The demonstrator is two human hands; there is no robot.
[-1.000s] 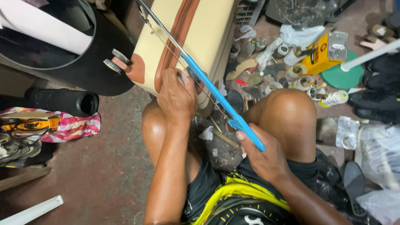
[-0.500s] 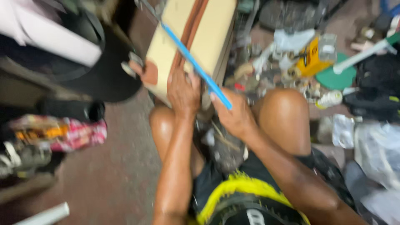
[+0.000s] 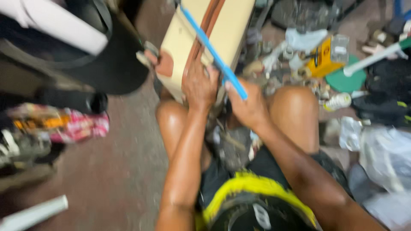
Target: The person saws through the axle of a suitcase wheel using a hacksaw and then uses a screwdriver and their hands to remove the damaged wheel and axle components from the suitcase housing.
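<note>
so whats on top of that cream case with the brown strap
A blue-handled hacksaw lies slanted across the cream case. The left hand presses on the case; the right hand grips the saw's near end. Blur and the hands hide where the blade meets it.

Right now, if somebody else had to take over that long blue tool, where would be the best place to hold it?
Best at the near, lower end of the blue tool, where the right hand holds it now. The long thin bar slants up across the cream suitcase, so that end is free. Come from the right; the left hand on the case blocks the other side.
</note>
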